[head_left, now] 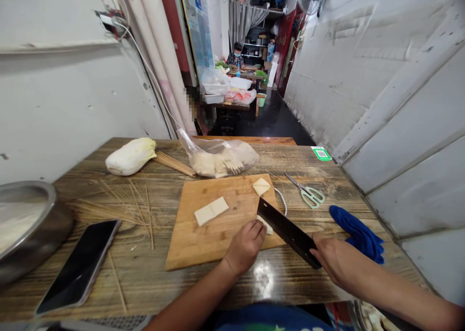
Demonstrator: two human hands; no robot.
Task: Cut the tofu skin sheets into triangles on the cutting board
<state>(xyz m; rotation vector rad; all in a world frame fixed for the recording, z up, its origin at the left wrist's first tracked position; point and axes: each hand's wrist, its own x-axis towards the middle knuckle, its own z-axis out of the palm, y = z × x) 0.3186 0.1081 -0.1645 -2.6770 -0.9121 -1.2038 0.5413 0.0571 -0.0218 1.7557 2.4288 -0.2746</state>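
Observation:
My right hand (pixel 336 262) grips the handle of a dark cleaver (pixel 286 230), its blade angled over the right side of the wooden cutting board (pixel 203 244). My left hand (pixel 246 246) is closed on a pale tofu piece (pixel 268 228) beside the blade, at the board's near right corner. A flat pale tofu slab (pixel 211 211) lies in the middle of the board. A smaller square tofu piece (pixel 261 186) rests at the board's far right corner.
A clear bag of pale pieces (pixel 218 157) lies behind the board. Bamboo skewers (pixel 119 200), a cabbage (pixel 131 155), a phone (pixel 80 267) and a metal bowl (pixel 27 224) are left. Scissors (pixel 308 192) and a blue cloth (pixel 358 234) lie right. A person sits far back.

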